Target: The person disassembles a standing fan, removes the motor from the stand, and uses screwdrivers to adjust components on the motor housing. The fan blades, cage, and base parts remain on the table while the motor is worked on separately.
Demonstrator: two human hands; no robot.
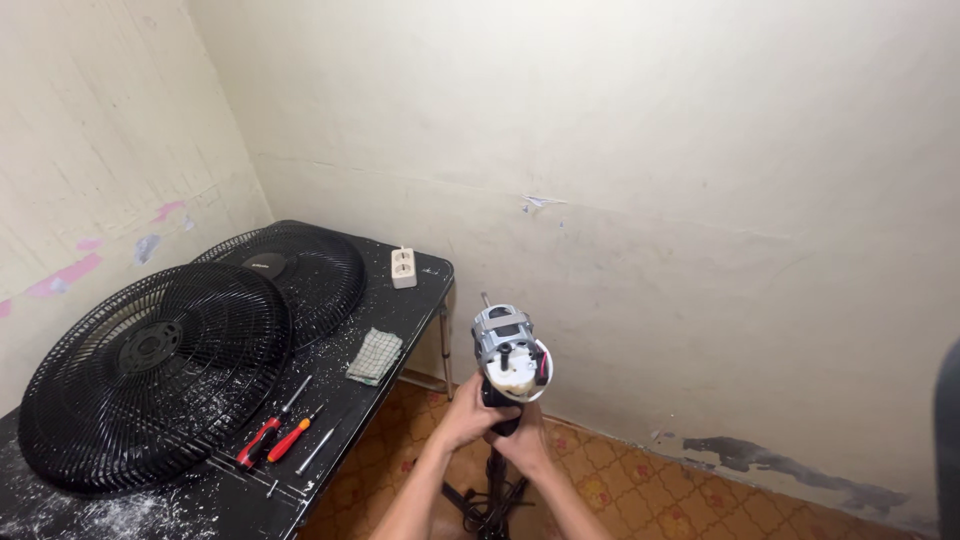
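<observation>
**Bare metal fan motor gripped from below**

Grey metal and white plastic make up the fan motor (510,352), which sits on top of a black stand (492,495) just off the 3 o'clock edge of the black surface (225,490). Its long axis tilts up toward 11 o'clock, with the thin shaft pointing that way. The left hand (468,412) and right hand (520,438) are both clenched around the dark neck just under the motor, touching each other.

On the surface lie two black fan grilles (155,375), overlapping, with two red-handled screwdrivers (275,435) at their 4 o'clock side, a checked cloth (375,355) and a white power strip (403,267) toward 12 o'clock.
</observation>
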